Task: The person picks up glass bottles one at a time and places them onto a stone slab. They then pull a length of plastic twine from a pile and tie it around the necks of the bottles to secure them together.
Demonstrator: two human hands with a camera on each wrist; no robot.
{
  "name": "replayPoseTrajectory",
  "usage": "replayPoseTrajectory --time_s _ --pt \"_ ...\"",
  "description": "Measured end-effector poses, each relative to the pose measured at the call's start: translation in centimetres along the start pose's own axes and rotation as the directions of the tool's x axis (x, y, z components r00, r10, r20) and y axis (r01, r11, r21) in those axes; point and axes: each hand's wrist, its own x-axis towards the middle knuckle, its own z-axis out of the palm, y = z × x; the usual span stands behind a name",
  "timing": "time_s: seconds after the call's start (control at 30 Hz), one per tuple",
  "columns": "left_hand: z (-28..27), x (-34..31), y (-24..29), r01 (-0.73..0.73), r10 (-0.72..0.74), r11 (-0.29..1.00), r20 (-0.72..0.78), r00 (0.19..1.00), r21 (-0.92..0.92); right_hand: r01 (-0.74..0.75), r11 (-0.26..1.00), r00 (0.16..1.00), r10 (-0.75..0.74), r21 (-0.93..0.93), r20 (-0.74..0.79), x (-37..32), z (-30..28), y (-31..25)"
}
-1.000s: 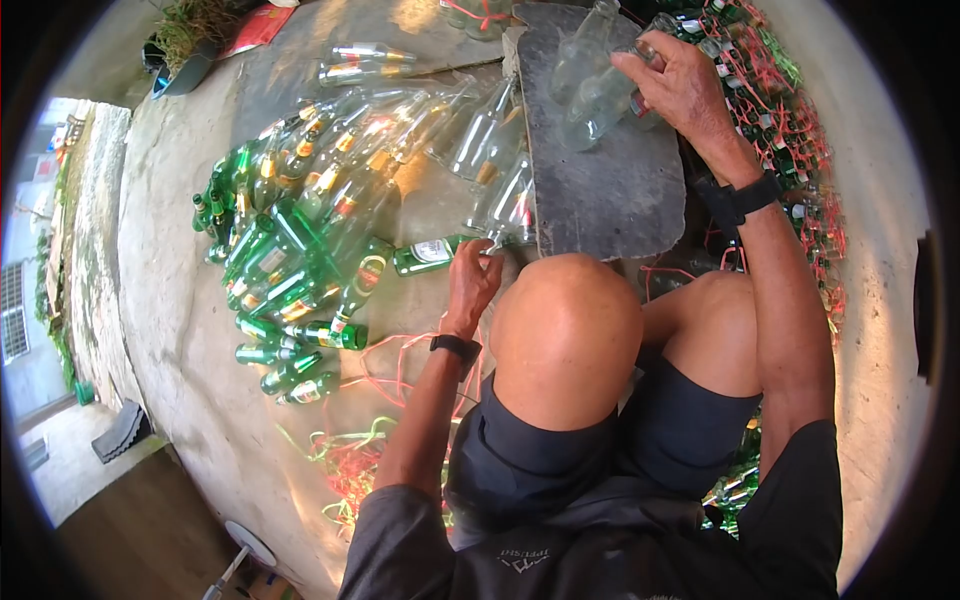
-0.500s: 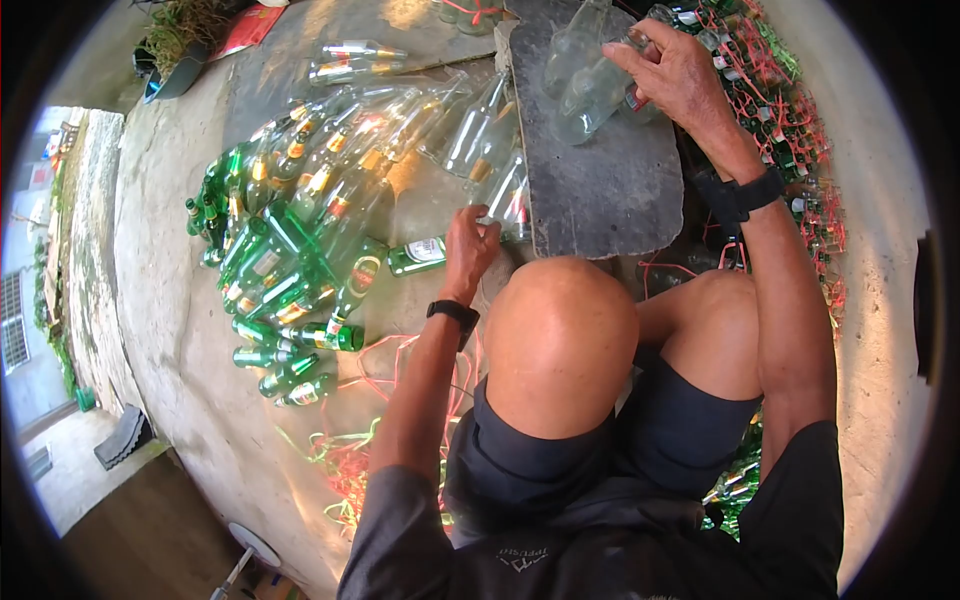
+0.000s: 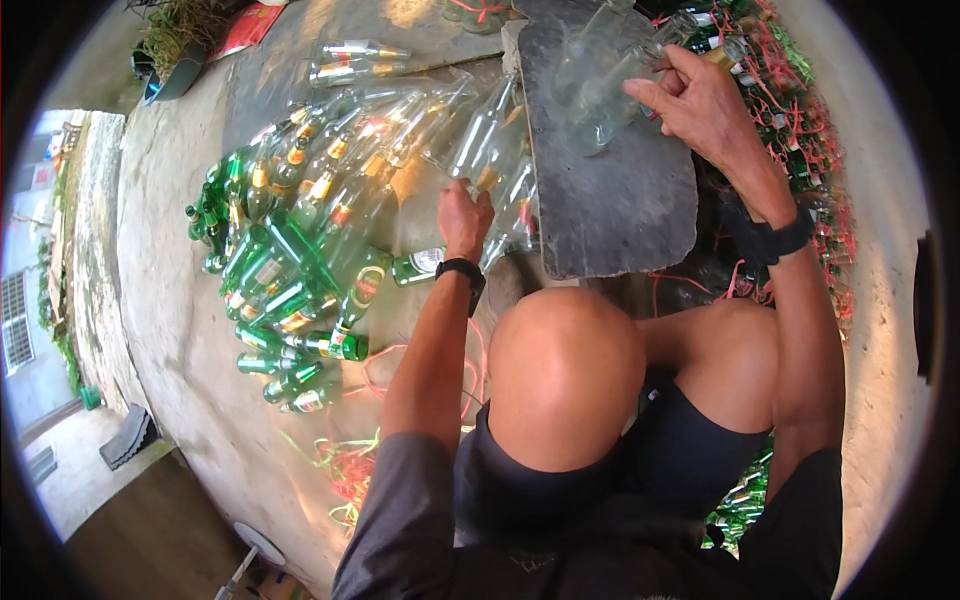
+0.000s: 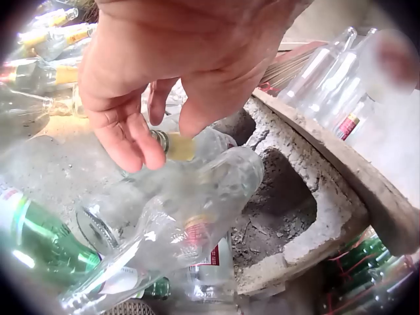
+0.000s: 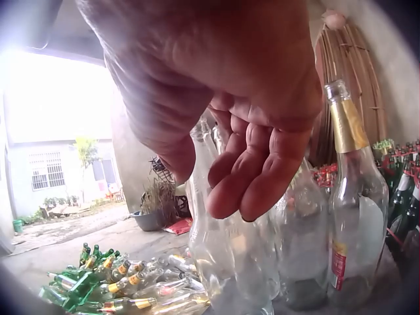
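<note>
My left hand (image 3: 465, 208) reaches over the pile of lying clear bottles (image 3: 400, 130). In the left wrist view its (image 4: 172, 141) relaxed thumb and fingers hover just above a gold-foiled bottle neck (image 4: 178, 147) without closing on it. My right hand (image 3: 690, 92) is at the far end of a dark stone slab (image 3: 620, 200), among upright clear bottles. It (image 5: 243, 190) curls round the neck of one clear bottle (image 5: 220, 256). A gold-foiled bottle (image 5: 354, 197) stands right beside it.
Green bottles (image 3: 290, 270) lie heaped left of the clear ones. Bottles bundled with red string (image 3: 800, 130) crowd the right side. Loose red and green string (image 3: 350, 460) lies on the concrete. My bare knee (image 3: 565, 370) is in front. A broken concrete block (image 4: 295, 197) props the slab.
My left hand has left the green bottle near the slab's corner and moved up to the clear bottles. My right hand stays at the upright bottles, shifted slightly right.
</note>
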Motion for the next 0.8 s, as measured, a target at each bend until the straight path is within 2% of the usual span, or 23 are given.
replayPoseTrajectory --time_s 0.03,0.13,0.27,0.33,0.47,0.53,0.63,0.77,0.8 --pt "0.0 0.2 0.1 0.048 -0.046 0.999 0.083 0.995 -0.024 -0.013 1.000 1.000 0.013 -0.009 0.007 -0.1 0.0 0.1" --pt "0.6 0.4 -0.2 0.036 -0.031 0.999 0.140 0.990 -0.033 0.003 1.000 1.000 -0.003 -0.030 -0.003 -0.4 -0.3 0.3" --pt "1.4 0.9 -0.7 0.007 -0.002 0.999 0.116 0.993 -0.038 0.031 0.999 0.999 -0.032 -0.021 -0.027 -0.6 -0.5 0.2" --pt "1.1 1.3 -0.5 -0.032 0.036 0.999 0.168 0.985 -0.023 0.008 1.000 1.000 -0.008 -0.026 -0.003 -0.6 -0.6 0.3" --pt "0.3 1.8 -0.1 -0.056 0.060 0.998 0.169 0.984 -0.032 -0.009 1.000 1.000 0.010 -0.028 0.019 -0.8 -0.9 0.4" --pt "0.0 2.0 0.4 -0.069 0.080 0.991 0.103 0.991 -0.113 -0.099 0.995 0.994 0.099 -0.005 0.048 -1.0 -1.2 0.2" --pt "-1.2 2.2 1.4 -0.065 0.080 0.983 0.078 0.994 -0.174 -0.026 0.999 0.998 0.028 -0.046 0.057 -1.2 -1.7 0.8" --pt "-3.1 2.3 1.9 -0.075 0.085 0.977 0.044 0.995 -0.199 -0.019 0.996 0.999 0.023 -0.089 0.046 -1.9 -2.0 1.1" --pt "-3.5 2.5 1.6 -0.046 0.064 0.972 0.074 0.995 -0.228 -0.051 0.996 0.996 0.057 -0.077 0.075 -2.0 -2.2 1.1"
